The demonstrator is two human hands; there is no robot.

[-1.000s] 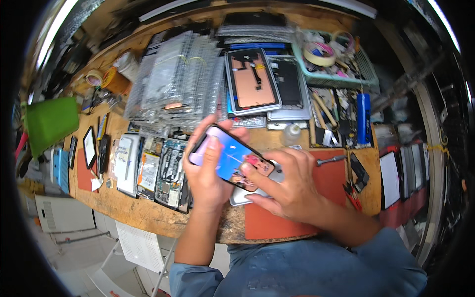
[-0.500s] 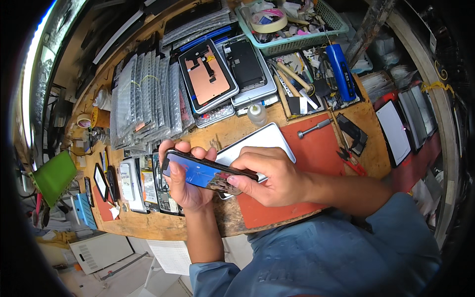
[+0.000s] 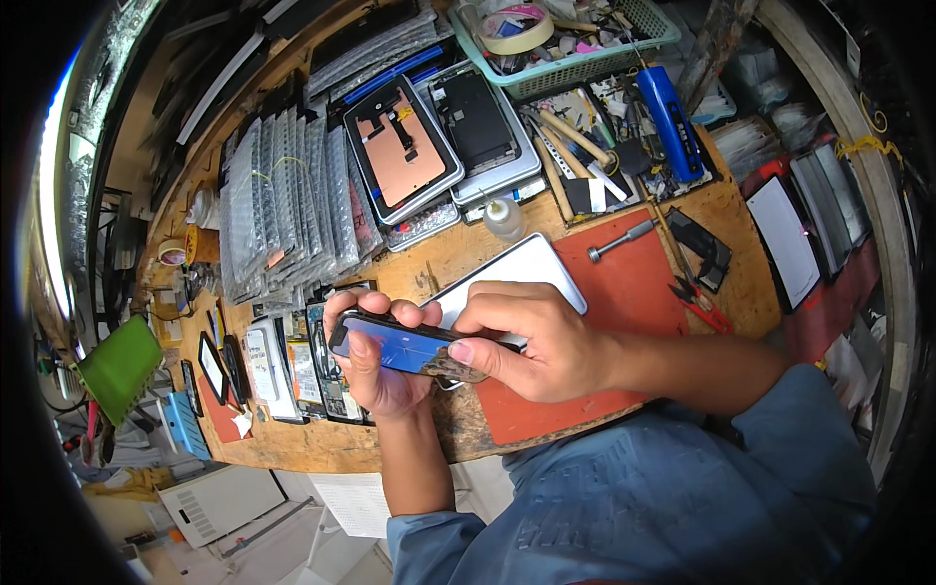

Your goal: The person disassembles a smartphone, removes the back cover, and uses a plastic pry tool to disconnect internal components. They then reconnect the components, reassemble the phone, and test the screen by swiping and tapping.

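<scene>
A black smartphone [image 3: 405, 348] with a lit blue screen is held sideways above the workbench, between both hands. My left hand [image 3: 378, 363] wraps its left end, thumb over the screen and fingers along the far edge. At the right end my right hand [image 3: 531, 341] pinches the phone, its thumb resting on the screen. Part of that end is hidden by the fingers. Beneath the hands lies a tablet-sized white panel [image 3: 536, 265], partly covered, overlapping a red mat [image 3: 624, 283].
Bubble-wrapped panels [image 3: 283, 205] stand stacked at the left. Behind are opened tablets [image 3: 405, 146], a small bottle [image 3: 503, 220] and a green basket [image 3: 585, 66]. Toward the right lie a screwdriver [image 3: 622, 240], pliers [image 3: 700, 304] and a blue power tool [image 3: 671, 127].
The phone and both hands have shifted slightly against the bench, and the whole view has turned a little. Both hands keep their hold, and the screen stays lit.
</scene>
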